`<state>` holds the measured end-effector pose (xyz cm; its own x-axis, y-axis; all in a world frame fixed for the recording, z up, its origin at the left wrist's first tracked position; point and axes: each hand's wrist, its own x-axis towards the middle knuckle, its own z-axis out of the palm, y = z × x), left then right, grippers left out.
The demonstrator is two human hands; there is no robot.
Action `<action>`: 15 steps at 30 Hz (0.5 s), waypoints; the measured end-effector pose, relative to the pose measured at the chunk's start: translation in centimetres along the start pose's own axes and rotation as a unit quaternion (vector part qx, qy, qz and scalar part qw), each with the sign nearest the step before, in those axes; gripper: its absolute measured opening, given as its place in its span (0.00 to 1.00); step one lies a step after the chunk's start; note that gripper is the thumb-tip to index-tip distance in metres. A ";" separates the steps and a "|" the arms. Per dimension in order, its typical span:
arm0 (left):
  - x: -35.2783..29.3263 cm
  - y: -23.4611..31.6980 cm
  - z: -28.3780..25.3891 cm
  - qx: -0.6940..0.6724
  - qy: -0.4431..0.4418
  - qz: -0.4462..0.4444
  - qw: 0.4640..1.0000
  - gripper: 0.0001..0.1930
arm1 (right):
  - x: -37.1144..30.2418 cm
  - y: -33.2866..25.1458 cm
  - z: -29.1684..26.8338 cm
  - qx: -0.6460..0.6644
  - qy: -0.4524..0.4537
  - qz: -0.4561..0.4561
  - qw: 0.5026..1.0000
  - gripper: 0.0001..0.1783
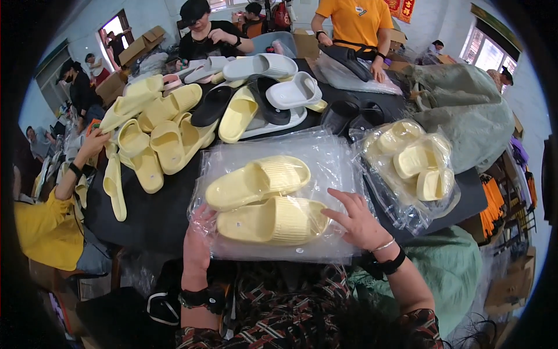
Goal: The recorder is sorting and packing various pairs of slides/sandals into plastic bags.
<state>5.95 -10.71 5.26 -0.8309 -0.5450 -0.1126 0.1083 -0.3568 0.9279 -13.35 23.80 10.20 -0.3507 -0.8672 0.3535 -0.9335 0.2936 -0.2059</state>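
Two pale yellow slide sandals (261, 200) lie side by side on a stack of clear plastic bags (325, 157) at the near edge of a black table (157, 215). My left hand (197, 241) grips the near left edge of the plastic, fingers curled under the film. My right hand (357, 218) rests spread on the plastic at the toe end of the nearer sandal (273, 221), fingertips touching it. Both wrists wear black bands.
A heap of yellow, white and black sandals (192, 116) covers the far left of the table. Bagged yellow sandals (415, 160) lie at right beside a grey-green sack (465, 110). People stand at the far side, and another person's arm in a yellow sleeve (64, 186) reaches in from the left.
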 end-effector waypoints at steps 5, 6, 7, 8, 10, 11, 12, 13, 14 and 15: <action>0.0 2.3 0.8 0.043 0.123 -0.018 0.991 0.33 | -1.3 -0.6 -1.2 0.041 0.010 -0.025 0.999 0.35; 0.2 2.6 -0.2 0.056 0.092 0.007 0.994 0.32 | -1.5 -0.5 -1.4 0.045 -0.005 -0.032 0.998 0.33; -0.1 3.2 -0.4 0.068 0.061 0.036 0.995 0.32 | -1.7 -0.5 -1.7 0.048 -0.017 -0.042 0.998 0.31; -0.3 3.9 0.0 0.012 0.053 0.033 0.998 0.33 | -1.8 -0.4 -2.0 0.049 -0.017 -0.037 0.998 0.31; -0.1 4.4 0.1 0.028 0.039 0.018 0.999 0.29 | -2.0 -0.2 -2.3 0.057 -0.011 -0.037 0.998 0.24; 0.0 4.5 0.1 0.042 0.029 0.007 0.999 0.25 | -2.1 0.0 -2.3 0.059 -0.014 -0.033 0.998 0.24; 0.0 4.5 0.7 0.103 0.048 0.009 0.994 0.15 | -2.3 0.3 -2.2 0.051 -0.006 -0.037 0.998 0.22; 0.2 4.2 0.4 0.103 0.047 0.007 0.994 0.15 | -2.5 0.5 -2.2 0.043 0.002 -0.042 0.998 0.19; 0.5 3.7 -0.4 0.111 0.053 0.025 0.992 0.12 | -2.8 0.6 -2.1 0.034 0.016 -0.034 0.999 0.17; 0.8 3.3 -1.2 0.118 0.058 0.044 0.990 0.09 | -3.3 1.0 -2.0 0.033 0.016 -0.033 0.999 0.17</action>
<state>6.31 -13.23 7.83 -0.7535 -0.6551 -0.0548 0.0354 -0.1236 0.9917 -13.28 27.79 10.59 -0.2924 -0.8697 0.3977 -0.9479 0.2084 -0.2411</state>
